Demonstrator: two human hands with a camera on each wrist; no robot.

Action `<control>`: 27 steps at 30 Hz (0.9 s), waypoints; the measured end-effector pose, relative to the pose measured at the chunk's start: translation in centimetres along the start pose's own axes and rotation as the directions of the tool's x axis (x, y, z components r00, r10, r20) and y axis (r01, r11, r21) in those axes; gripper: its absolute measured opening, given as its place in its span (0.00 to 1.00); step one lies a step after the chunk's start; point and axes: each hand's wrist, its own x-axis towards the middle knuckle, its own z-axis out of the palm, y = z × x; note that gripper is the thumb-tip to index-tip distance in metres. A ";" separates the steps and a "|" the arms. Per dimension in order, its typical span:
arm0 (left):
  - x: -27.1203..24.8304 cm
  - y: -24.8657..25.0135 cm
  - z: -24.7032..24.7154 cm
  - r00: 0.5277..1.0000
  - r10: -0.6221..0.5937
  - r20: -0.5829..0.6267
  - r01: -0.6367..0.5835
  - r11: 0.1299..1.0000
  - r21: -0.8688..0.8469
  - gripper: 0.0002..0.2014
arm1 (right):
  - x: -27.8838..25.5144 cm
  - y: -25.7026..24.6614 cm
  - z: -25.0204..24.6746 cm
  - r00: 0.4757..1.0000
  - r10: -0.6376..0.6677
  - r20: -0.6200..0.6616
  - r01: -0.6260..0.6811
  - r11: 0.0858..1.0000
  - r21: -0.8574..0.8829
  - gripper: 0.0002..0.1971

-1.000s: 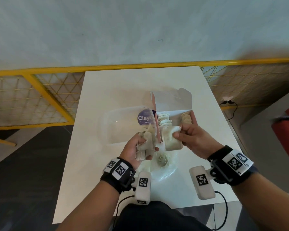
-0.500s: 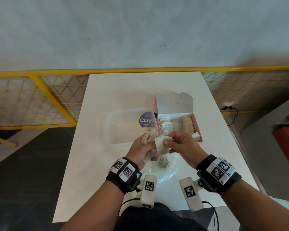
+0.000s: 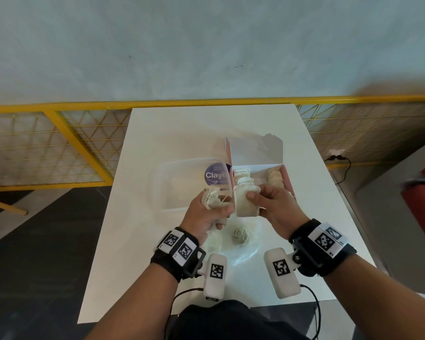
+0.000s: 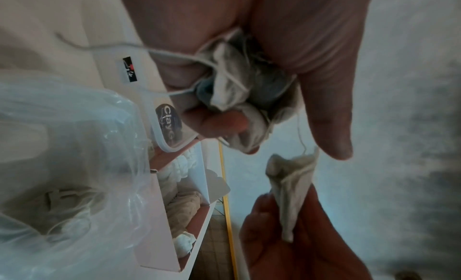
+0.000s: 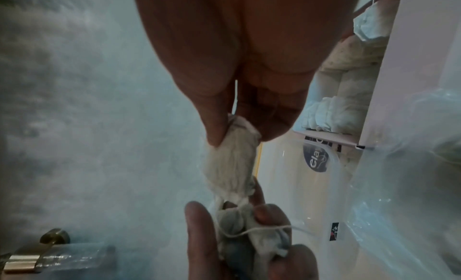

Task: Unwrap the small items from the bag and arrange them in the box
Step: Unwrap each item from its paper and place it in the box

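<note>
The right hand (image 3: 275,207) is pinching one flat cloth pouch (image 3: 246,202) between thumb and fingers, holding it upright just at the near edge of the box (image 3: 288,179). At its nine o'clock, the left hand (image 3: 207,213) is clutching a crumpled bundle of pouches (image 3: 212,198) with loose strings; how many are in it I cannot tell. The two hands are sitting apart, with a clear gap between them. Half a second ago they were meeting over the same cloth, and the right hand has since been pulling its pouch away toward three o'clock, up to the box. One open box is standing at twelve o'clock from the right hand, holding two rows of pouches already laid in. One clear tub (image 3: 182,185) with a round purple label is lying at the box's nine o'clock, touching it. One plastic bag (image 3: 241,251) is lying on the white table (image 3: 157,133) at six o'clock from the hands, with at least one pouch inside.
</note>
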 end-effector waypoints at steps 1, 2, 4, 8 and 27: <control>-0.1 0.0 0.3 1.000 0.000 0.028 -0.001 1.000 0.020 0.23 | 0.0 -0.1 0.1 1.000 0.004 0.015 -0.004 1.000 0.008 0.13; -0.1 -0.1 0.7 0.999 0.005 0.044 -0.007 0.999 0.034 0.23 | 0.0 -0.1 0.1 1.000 0.010 0.027 -0.010 1.000 0.011 0.16; -0.1 -0.1 1.3 0.998 0.018 0.056 -0.020 0.999 0.038 0.21 | 0.0 -0.1 0.2 0.998 0.027 0.053 -0.028 0.999 0.019 0.20; -0.2 -0.1 1.4 0.998 0.033 0.048 -0.032 0.999 -0.010 0.14 | -0.2 -0.1 -0.2 0.998 0.040 0.057 -0.041 0.999 0.032 0.22; 0.5 -0.9 1.3 0.999 0.047 0.007 -0.047 0.995 0.083 0.25 | 0.0 -0.8 -1.4 0.998 0.014 0.063 0.004 0.962 -0.275 0.15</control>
